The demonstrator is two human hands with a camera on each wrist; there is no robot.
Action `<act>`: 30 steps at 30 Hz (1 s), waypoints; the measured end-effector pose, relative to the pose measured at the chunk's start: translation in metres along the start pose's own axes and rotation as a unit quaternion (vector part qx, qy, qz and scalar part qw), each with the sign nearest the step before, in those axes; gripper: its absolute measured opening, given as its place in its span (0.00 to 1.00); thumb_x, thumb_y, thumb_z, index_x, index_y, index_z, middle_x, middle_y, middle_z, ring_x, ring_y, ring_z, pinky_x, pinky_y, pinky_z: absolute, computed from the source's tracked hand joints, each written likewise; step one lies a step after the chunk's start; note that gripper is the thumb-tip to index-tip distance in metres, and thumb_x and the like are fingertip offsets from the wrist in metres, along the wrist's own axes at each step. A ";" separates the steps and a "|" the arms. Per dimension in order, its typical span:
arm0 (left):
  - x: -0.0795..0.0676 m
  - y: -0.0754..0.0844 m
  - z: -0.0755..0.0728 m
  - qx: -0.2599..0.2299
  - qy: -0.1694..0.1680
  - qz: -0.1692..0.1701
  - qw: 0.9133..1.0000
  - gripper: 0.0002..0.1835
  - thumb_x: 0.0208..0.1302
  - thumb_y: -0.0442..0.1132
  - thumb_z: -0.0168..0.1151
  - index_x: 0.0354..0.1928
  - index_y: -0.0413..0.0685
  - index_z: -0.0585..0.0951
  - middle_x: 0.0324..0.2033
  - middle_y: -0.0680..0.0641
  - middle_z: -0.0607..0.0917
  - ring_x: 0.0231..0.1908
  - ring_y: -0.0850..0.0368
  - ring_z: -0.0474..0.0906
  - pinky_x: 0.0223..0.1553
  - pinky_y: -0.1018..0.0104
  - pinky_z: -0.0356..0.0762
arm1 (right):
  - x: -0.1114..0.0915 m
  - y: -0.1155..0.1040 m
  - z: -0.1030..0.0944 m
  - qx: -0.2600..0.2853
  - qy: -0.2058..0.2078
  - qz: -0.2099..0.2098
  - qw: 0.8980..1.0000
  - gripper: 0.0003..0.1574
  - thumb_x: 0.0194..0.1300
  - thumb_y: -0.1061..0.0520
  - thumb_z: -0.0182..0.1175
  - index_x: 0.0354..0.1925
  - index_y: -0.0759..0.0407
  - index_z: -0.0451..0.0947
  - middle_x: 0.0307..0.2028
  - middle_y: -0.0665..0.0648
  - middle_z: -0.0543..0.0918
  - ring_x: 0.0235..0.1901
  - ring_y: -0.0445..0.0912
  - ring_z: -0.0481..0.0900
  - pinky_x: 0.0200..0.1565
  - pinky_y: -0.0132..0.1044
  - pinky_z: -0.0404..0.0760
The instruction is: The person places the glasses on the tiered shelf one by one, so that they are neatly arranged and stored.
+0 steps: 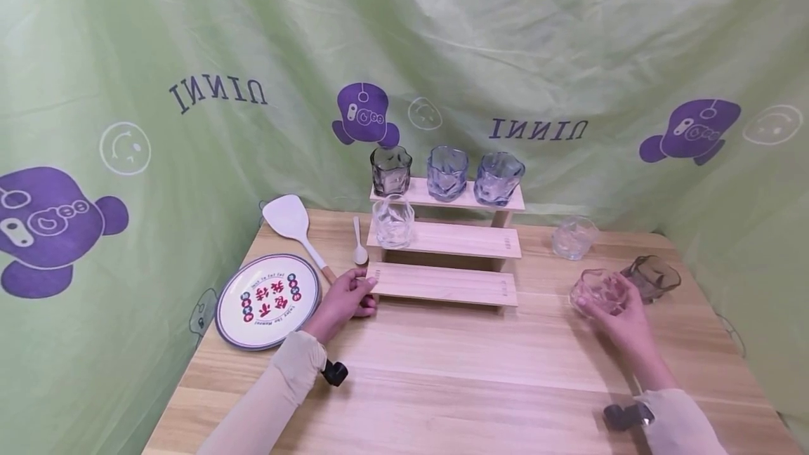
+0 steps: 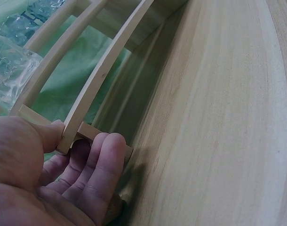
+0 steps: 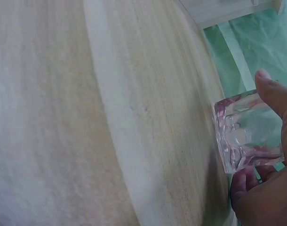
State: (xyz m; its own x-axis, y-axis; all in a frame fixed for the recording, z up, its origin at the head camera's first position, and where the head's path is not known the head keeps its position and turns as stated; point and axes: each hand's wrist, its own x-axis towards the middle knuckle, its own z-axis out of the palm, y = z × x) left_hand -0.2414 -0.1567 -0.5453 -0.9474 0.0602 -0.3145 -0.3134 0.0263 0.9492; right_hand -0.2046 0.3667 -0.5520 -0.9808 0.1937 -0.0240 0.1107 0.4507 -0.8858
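Observation:
A three-tier wooden shelf [image 1: 442, 284] stands mid-table. My left hand [image 1: 344, 300] pinches the left end of its lowest board [image 2: 99, 84], thumb on top and fingers curled beneath. Off to the right, my right hand [image 1: 622, 318] grips a pinkish clear glass [image 1: 597, 290], thumb on one side and fingers on the other; its base is close to the tabletop in the right wrist view [image 3: 247, 132]. A smoky grey glass [image 1: 654, 279] is just behind that hand, and a clear glass [image 1: 574, 237] stands farther back.
On the top tier are a dark grey glass [image 1: 391, 173] and two bluish glasses [image 1: 447, 174]. One clear glass [image 1: 393, 222] sits at the middle tier's left. Left of the shelf lie a plate [image 1: 230, 321], a white spatula [image 1: 287, 216] and a small spoon [image 1: 359, 253]. Green cloth [image 1: 442, 34] hangs behind.

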 end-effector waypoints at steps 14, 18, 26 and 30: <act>0.003 0.000 0.000 -0.003 0.004 -0.003 1.000 0.27 0.75 0.39 0.60 0.69 0.37 0.66 0.40 0.39 0.78 0.32 0.51 0.82 0.37 0.59 0.90 | 0.001 0.001 0.000 -0.016 -0.016 -0.007 1.000 0.66 0.65 0.48 0.72 0.81 0.58 0.38 0.72 0.78 0.54 0.67 0.74 0.58 0.67 0.73 0.57; 0.002 0.000 0.001 -0.004 0.004 -0.001 1.000 0.26 0.75 0.39 0.60 0.68 0.37 0.67 0.40 0.39 0.78 0.31 0.51 0.82 0.36 0.59 0.90 | -0.002 0.001 0.003 -0.006 -0.011 -0.015 1.000 0.66 0.64 0.49 0.72 0.80 0.60 0.37 0.73 0.77 0.53 0.67 0.74 0.57 0.69 0.71 0.55; 0.001 -0.001 0.000 -0.004 0.004 0.000 1.000 0.26 0.75 0.39 0.60 0.69 0.37 0.67 0.40 0.39 0.78 0.32 0.51 0.82 0.38 0.58 0.90 | -0.003 0.003 0.003 -0.011 -0.018 -0.010 1.000 0.68 0.65 0.48 0.72 0.80 0.60 0.34 0.73 0.79 0.50 0.68 0.76 0.54 0.69 0.73 0.52; 0.001 -0.001 0.000 -0.004 0.004 0.000 1.000 0.27 0.75 0.39 0.61 0.69 0.37 0.66 0.41 0.39 0.78 0.32 0.51 0.82 0.38 0.58 0.90 | -0.004 0.003 0.003 -0.019 -0.022 -0.001 1.000 0.67 0.65 0.46 0.71 0.81 0.58 0.35 0.73 0.80 0.51 0.68 0.77 0.53 0.68 0.74 0.51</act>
State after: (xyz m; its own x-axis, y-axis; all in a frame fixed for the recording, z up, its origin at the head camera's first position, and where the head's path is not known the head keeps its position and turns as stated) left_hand -0.2424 -0.1568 -0.5465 -0.9481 0.0519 -0.3136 -0.3130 0.0190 0.9496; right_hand -0.2010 0.3650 -0.5559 -0.9872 0.1536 -0.0429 0.1130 0.4843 -0.8676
